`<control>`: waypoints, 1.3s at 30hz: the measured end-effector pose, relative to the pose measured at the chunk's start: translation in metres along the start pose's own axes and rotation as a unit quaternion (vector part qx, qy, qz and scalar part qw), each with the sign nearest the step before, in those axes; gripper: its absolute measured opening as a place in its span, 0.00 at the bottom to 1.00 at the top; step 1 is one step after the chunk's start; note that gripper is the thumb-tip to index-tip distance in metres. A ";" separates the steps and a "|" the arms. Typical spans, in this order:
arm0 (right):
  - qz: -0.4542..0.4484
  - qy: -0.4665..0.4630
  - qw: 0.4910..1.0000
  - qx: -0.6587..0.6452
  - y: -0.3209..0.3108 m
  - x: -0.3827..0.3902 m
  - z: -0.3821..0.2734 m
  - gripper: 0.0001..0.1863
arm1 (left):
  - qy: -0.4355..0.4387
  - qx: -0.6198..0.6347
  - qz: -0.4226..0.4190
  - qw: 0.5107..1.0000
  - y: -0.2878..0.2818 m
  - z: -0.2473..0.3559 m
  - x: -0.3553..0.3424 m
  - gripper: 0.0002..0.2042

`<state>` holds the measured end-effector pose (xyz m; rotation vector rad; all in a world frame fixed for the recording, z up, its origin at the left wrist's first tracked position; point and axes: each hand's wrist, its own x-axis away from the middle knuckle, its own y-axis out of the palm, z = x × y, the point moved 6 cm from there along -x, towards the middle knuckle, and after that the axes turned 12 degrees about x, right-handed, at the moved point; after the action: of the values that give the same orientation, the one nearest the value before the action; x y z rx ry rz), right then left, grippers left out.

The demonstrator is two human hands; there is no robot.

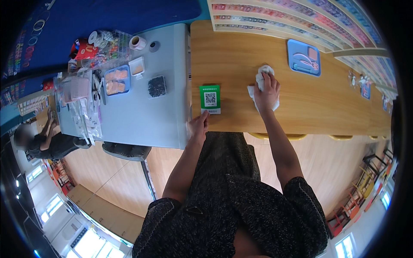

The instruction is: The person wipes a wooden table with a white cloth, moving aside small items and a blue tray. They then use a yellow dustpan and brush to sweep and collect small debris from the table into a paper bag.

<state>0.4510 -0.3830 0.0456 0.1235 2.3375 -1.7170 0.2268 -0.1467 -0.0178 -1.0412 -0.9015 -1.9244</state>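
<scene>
My right hand (267, 92) presses a crumpled white cloth (260, 77) flat onto the wooden tabletop (241, 51), fingers closed over it. My left hand (198, 125) rests at the table's near edge, its fingertips touching the lower edge of a green and white sign card (210, 99) that stands on the wood. The left hand's grip on the card is not clear.
A blue tray (303, 57) with small tools lies farther right on the wood. Shelves of colourful packets (301, 17) run along the far side. The grey table (142, 107) to the left holds trays, a tape roll (137, 42) and bead boxes. A seated person (41, 139) is at far left.
</scene>
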 end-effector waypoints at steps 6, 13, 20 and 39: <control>-0.078 -0.114 0.990 -0.022 0.043 -0.057 -0.082 0.28 | -0.002 0.022 0.011 1.000 0.002 -0.002 0.012 0.15; -0.091 -0.170 0.981 0.004 0.080 -0.100 -0.169 0.28 | 0.035 0.032 0.041 0.998 -0.002 0.004 0.010 0.13; -0.090 -0.208 0.973 0.036 0.105 -0.118 -0.215 0.29 | 0.044 0.021 0.061 0.997 0.004 0.004 -0.001 0.13; -0.231 -0.402 0.876 -0.131 0.069 -0.058 -0.169 0.28 | 0.074 0.053 0.022 0.996 -0.019 0.023 0.051 0.08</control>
<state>0.4976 -0.1970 0.0429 -1.0620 1.9659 -1.2084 0.1987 -0.1332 0.0321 -0.8394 -0.8792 -1.8696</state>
